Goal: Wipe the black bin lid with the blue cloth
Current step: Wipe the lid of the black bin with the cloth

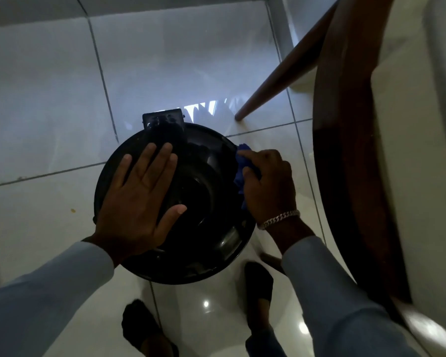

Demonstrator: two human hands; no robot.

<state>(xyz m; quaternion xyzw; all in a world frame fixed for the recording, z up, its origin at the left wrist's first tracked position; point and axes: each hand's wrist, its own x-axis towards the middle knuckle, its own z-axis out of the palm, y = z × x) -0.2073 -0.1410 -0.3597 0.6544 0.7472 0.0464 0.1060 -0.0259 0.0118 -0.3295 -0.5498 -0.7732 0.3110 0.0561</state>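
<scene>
**Wiping the right rim while the other hand steadies the lid**

Nearest the camera, two dark-socked feet (259, 282) stand on the floor just short of the bin. Above them the black bin lid (206, 202), round and glossy, sits closed on its bin. The left hand (142, 199) lies flat on the lid's left half, fingers spread and holding nothing, apparently pressing to keep it still. The right hand (268, 184), with a chain bracelet (278, 219) at the wrist, is bunched around the blue cloth (242, 168) at the lid's right edge.

The likely risk is that the cloth, pressed at the very rim, slips off the edge, or that sideways pressure shifts the light bin across the slick floor if the left hand eases. The lid's centre and far side near the pedal (164, 122) look still to be done.

Beyond, the floor (49, 99) is pale glossy tile with dark grout, reflecting light. A wooden chair leg (281, 70) and a cream-upholstered seat crowd the right side.
</scene>
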